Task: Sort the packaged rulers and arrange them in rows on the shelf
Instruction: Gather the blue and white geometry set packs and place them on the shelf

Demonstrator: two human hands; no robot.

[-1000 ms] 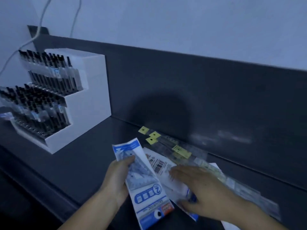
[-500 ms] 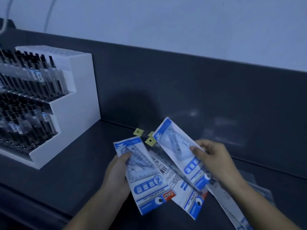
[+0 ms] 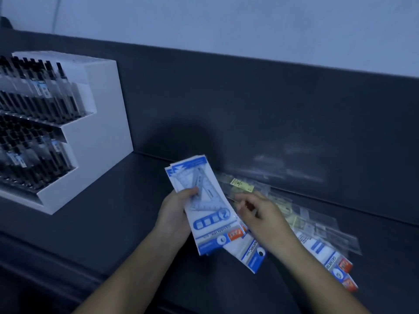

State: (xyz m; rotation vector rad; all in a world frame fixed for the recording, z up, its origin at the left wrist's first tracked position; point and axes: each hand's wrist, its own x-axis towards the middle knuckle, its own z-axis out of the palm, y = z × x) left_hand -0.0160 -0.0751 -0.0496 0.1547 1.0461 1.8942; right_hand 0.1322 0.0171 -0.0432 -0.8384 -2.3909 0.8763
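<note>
Left hand pinches a small stack of blue ruler packs while the right hand, fingers loosely curled, holds nothing; clear packs lie unsorted on the shelf, so no rows are made yet.

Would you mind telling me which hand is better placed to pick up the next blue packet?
The right hand: it is free beside the loose blue packets, while the left hand grips the gathered stack.
</note>
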